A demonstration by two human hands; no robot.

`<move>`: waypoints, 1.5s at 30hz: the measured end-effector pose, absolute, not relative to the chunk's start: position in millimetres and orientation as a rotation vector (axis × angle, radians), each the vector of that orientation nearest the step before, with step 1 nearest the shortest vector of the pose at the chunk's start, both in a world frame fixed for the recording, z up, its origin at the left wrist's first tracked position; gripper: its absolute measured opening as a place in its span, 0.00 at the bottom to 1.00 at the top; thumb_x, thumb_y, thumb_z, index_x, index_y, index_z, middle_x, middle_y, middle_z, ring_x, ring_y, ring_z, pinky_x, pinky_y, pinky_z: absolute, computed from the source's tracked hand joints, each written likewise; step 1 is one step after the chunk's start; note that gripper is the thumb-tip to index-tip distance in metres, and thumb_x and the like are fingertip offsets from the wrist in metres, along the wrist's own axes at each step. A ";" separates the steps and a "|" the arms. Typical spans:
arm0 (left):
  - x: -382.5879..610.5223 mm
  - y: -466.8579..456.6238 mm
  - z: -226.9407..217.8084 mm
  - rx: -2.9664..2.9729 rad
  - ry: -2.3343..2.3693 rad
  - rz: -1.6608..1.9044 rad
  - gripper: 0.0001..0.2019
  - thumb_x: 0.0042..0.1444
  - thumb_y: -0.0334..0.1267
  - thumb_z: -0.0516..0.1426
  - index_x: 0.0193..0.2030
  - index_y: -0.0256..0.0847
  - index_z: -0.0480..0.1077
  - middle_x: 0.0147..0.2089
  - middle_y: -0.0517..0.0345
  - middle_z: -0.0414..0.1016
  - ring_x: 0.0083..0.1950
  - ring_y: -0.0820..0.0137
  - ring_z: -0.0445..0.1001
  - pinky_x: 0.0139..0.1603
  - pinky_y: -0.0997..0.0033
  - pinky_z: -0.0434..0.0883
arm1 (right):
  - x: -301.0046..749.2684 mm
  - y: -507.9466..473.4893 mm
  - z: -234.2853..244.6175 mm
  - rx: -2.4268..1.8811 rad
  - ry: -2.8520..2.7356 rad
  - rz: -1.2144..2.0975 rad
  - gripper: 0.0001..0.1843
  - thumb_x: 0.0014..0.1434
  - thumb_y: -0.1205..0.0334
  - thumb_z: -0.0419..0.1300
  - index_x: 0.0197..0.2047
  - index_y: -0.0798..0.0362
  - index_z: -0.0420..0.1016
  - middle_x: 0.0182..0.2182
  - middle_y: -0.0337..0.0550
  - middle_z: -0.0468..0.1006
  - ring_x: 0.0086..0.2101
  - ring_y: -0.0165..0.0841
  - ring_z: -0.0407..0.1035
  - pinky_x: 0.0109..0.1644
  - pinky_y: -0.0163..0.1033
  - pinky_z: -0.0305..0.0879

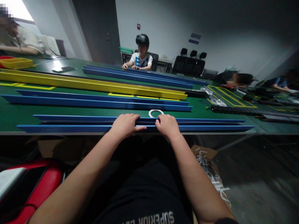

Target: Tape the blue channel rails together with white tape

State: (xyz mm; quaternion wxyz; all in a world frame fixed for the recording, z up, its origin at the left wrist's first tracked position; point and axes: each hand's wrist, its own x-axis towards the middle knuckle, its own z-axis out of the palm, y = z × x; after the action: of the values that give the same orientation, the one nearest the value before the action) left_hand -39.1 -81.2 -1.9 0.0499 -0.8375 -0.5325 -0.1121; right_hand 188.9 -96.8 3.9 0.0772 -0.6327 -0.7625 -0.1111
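A long blue U-shaped channel (210, 128) lies along the near edge of the table, with a thin dark strip (77, 122) inside it. My left hand (126, 125) is closed over the middle of this channel, its fingers reaching over and its thumb stretched along the front wall. A short gap to the right, my right hand (168, 125) grips the same channel with bent fingers; their undersides are hidden. Just behind my right hand, a white ring-shaped roll, like tape (150, 113), lies on the table.
Beyond are another blue channel (98, 103), a yellow channel (93, 85) and more blue channels (140, 75) on the green table (205, 112). A yellow tray (20, 63) sits far left. Below right stands a carton (204, 151) of white strips; a red seat (50, 183) is lower left. Other people sit around.
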 end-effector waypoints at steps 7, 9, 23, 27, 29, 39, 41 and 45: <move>-70.4 -87.9 -6.4 -2.484 -1.561 -0.346 0.36 0.51 0.68 0.54 0.58 0.45 0.68 0.51 0.47 0.77 0.52 0.54 0.73 0.52 0.59 0.64 | 159.7 -92.8 -2.0 -1.857 -2.239 -0.349 0.21 0.66 0.51 0.45 0.46 0.53 0.75 0.44 0.51 0.78 0.46 0.41 0.69 0.49 0.44 0.59; -67.7 -89.1 -8.2 -2.457 -1.555 -0.377 0.35 0.51 0.69 0.53 0.56 0.44 0.69 0.48 0.47 0.77 0.50 0.54 0.74 0.51 0.58 0.64 | 159.6 -91.7 -2.9 -1.860 -2.216 -0.356 0.22 0.66 0.52 0.44 0.44 0.54 0.75 0.43 0.51 0.78 0.44 0.41 0.69 0.48 0.43 0.59; -47.9 -83.3 -11.5 -2.460 -1.485 -0.442 0.34 0.50 0.70 0.53 0.51 0.43 0.71 0.43 0.48 0.77 0.46 0.55 0.74 0.46 0.59 0.63 | 181.8 -85.5 -4.5 -1.860 -2.211 -0.387 0.20 0.65 0.55 0.46 0.39 0.54 0.76 0.40 0.51 0.80 0.42 0.40 0.70 0.45 0.42 0.56; -9.1 -77.2 -13.7 -2.473 -1.447 -0.484 0.34 0.51 0.70 0.52 0.48 0.41 0.72 0.42 0.46 0.76 0.45 0.55 0.74 0.45 0.59 0.63 | 220.5 -81.7 -3.3 -1.889 -2.219 -0.426 0.20 0.66 0.55 0.45 0.40 0.53 0.77 0.40 0.49 0.80 0.42 0.39 0.70 0.46 0.41 0.55; 8.7 -73.4 -14.4 -2.483 -1.448 -0.497 0.34 0.51 0.70 0.52 0.48 0.41 0.72 0.42 0.46 0.76 0.45 0.55 0.74 0.44 0.59 0.63 | 238.5 -78.5 -3.0 -1.891 -2.232 -0.438 0.20 0.66 0.56 0.45 0.41 0.52 0.77 0.40 0.48 0.80 0.43 0.38 0.70 0.46 0.40 0.55; 29.0 -73.5 -16.9 -2.451 -1.485 -0.534 0.36 0.50 0.70 0.52 0.50 0.39 0.72 0.42 0.43 0.75 0.45 0.54 0.73 0.45 0.58 0.63 | 255.5 -76.4 -6.2 -1.927 -2.208 -0.483 0.21 0.67 0.56 0.44 0.43 0.52 0.77 0.40 0.48 0.80 0.42 0.38 0.70 0.45 0.40 0.56; 29.3 -75.0 -16.4 -2.447 -1.474 -0.543 0.36 0.50 0.69 0.53 0.50 0.38 0.71 0.42 0.43 0.75 0.45 0.54 0.74 0.44 0.58 0.63 | 255.6 -77.7 -6.0 -1.921 -2.198 -0.488 0.20 0.67 0.55 0.44 0.42 0.51 0.77 0.40 0.47 0.80 0.41 0.38 0.70 0.44 0.40 0.56; 29.8 -76.6 -16.7 -2.433 -1.447 -0.573 0.35 0.53 0.69 0.50 0.49 0.37 0.72 0.41 0.42 0.76 0.44 0.54 0.74 0.44 0.59 0.64 | 256.3 -78.5 -6.8 -1.909 -2.177 -0.509 0.20 0.67 0.55 0.44 0.42 0.51 0.77 0.39 0.45 0.80 0.41 0.38 0.70 0.44 0.40 0.55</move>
State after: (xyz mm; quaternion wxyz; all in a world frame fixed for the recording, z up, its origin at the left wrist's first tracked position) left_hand 29.8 -76.6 -16.7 0.1263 -0.8357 -0.4970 -0.1967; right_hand 256.3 -78.5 -6.8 0.1006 -0.6461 -0.7368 -0.1721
